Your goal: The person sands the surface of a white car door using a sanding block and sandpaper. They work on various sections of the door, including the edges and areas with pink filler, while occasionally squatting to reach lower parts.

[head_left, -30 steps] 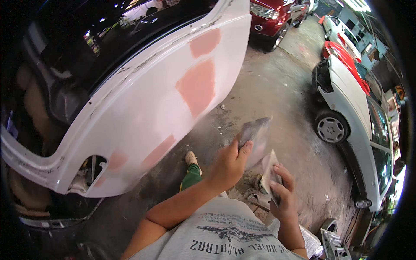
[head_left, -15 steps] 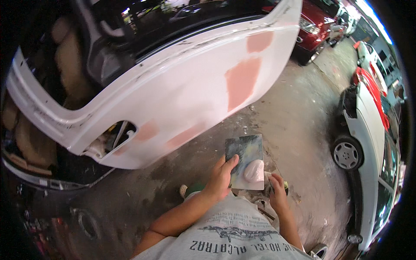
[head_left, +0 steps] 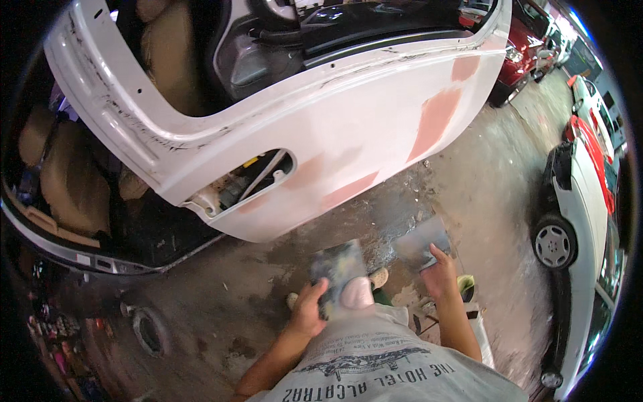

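Observation:
My left hand [head_left: 308, 312] grips a stained rectangular mixing board [head_left: 339, 260] by its left edge, thumb on top. A smooth pale-pink lump of body filler [head_left: 357, 293] sits on the board's near right corner. To the right, my right hand [head_left: 439, 275] is closed on a flat grey putty spreader [head_left: 422, 242], thumb on its face. The spreader is smeared by motion and stands apart from the board. Beyond both hands is a white car door [head_left: 362, 127], with dull pink filler patches [head_left: 434, 122] on its skin and an open hole where the handle sits.
Tan seats [head_left: 70, 181] show inside the car at left. A white car [head_left: 589, 221] with red on it stands along the right, a red car [head_left: 519, 57] at the far right. A round ring-shaped part [head_left: 149, 331] lies on the stained concrete floor [head_left: 489, 194].
My right hand has risen from beside the board, bringing the spreader into view. The board has shifted left and nearer me. My view has turned, so the door sits further right.

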The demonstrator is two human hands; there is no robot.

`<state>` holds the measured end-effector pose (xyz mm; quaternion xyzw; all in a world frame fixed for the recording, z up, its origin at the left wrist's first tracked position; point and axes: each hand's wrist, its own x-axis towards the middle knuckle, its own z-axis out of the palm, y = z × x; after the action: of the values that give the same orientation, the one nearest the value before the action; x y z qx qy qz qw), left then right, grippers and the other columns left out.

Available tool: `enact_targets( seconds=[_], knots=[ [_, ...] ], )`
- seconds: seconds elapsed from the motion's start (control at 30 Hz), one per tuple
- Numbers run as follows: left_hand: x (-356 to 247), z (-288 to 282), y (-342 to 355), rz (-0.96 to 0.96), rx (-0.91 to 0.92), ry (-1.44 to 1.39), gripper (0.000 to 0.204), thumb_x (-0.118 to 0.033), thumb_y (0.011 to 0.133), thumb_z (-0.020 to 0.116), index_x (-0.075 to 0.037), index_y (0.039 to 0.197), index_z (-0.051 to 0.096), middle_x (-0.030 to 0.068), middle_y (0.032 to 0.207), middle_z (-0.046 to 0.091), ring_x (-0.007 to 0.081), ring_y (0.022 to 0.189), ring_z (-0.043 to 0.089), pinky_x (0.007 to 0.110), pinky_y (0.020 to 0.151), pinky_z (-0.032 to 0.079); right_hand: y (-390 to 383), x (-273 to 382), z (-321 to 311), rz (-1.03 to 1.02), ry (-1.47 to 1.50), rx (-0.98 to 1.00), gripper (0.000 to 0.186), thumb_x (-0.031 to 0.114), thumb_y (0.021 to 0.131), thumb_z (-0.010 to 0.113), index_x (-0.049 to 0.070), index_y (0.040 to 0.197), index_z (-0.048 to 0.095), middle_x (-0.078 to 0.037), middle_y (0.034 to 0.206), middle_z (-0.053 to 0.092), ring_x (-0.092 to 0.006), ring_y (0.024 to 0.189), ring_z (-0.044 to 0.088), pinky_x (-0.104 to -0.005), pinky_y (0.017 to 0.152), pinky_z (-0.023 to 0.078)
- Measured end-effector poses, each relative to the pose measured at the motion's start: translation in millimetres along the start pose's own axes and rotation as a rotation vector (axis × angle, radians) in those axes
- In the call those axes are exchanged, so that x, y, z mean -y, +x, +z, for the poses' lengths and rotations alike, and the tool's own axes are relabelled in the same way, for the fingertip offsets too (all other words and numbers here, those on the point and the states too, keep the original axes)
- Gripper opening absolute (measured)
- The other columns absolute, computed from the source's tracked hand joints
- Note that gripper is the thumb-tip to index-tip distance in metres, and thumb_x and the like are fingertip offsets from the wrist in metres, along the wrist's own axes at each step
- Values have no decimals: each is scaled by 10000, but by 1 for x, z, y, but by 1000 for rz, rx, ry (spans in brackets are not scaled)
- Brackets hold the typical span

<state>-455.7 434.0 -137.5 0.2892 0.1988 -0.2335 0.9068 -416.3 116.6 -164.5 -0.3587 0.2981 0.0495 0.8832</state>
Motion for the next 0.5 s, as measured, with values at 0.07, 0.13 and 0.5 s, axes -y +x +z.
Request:
enact_targets(
  seconds=[0.07,0.13,0.5],
  knots=[
    [-20,-45,-36,70,-29,-14,462,-317,986,612,-73,1368,525,98,1313,615,277,1202,603,482,1039,475,-6,-41,2,14,30,172,480,120,930,629,28,1381,494,-157,1360,581,-331,1279,550,-516,1094,439],
    [-43,-73,-68,192,-116,-21,451,-297,989,610,-76,1372,522,95,1316,615,277,1215,593,480,1047,467,-29,-76,38,71,172,183,487,156,959,604,24,1405,462,-188,1401,539,-367,1316,512,-567,1091,428],
    [-166,-136,-139,537,-213,54,488,-314,1016,586,-125,1444,447,54,1405,545,262,1292,532,483,1083,439,-166,-152,179,183,375,551,822,697,927,481,177,1549,348,-155,1601,334,-452,1446,331,-786,1085,236]
  ],
)
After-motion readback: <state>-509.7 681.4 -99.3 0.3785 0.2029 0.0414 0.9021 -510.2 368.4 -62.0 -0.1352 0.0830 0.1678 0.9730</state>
